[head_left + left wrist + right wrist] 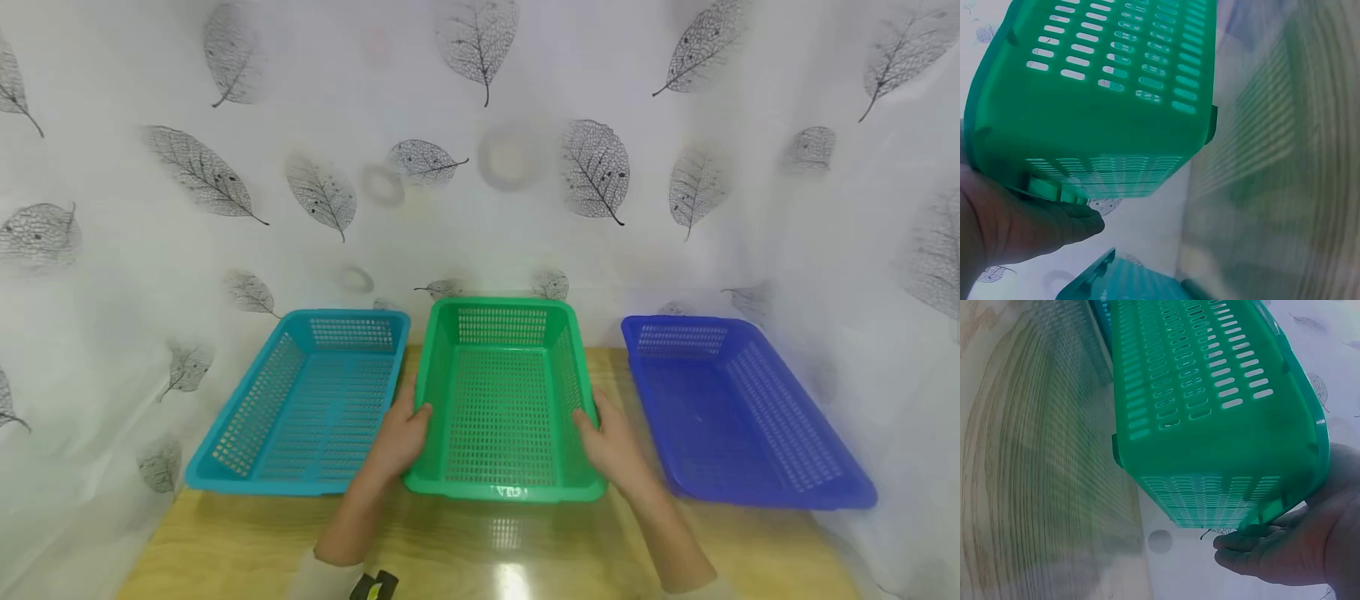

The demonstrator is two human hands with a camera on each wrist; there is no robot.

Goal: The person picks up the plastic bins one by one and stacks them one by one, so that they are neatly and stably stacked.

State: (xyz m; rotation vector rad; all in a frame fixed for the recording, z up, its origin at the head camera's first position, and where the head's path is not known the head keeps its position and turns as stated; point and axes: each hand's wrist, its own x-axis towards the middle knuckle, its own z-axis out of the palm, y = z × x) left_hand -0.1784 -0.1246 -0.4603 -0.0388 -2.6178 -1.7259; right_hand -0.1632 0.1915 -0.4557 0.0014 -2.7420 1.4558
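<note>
A green plastic basket (pixel 501 492) with slotted walls is held between two hands, raised off the wooden table. My left hand (pixel 399 437) grips its left rim, thumb over the edge and fingers under the lip outside. On the opposite side my right hand (pixel 611 442) grips the right rim the same way. Both wrist views show the slotted outer wall and the gap beneath the basket. Nothing lies inside it. To the left sits a light blue basket (pixel 300 488), close to my left forearm. A dark blue basket (pixel 765 500) sits to the right, beyond my right hand.
The glossy wooden table (pixel 442 550) reflects the green basket. A white curtain or sheet (pixel 525 242) with a leaf print hangs behind the table and along both sides. A small black object (pixel 373 586) shows at the left sleeve.
</note>
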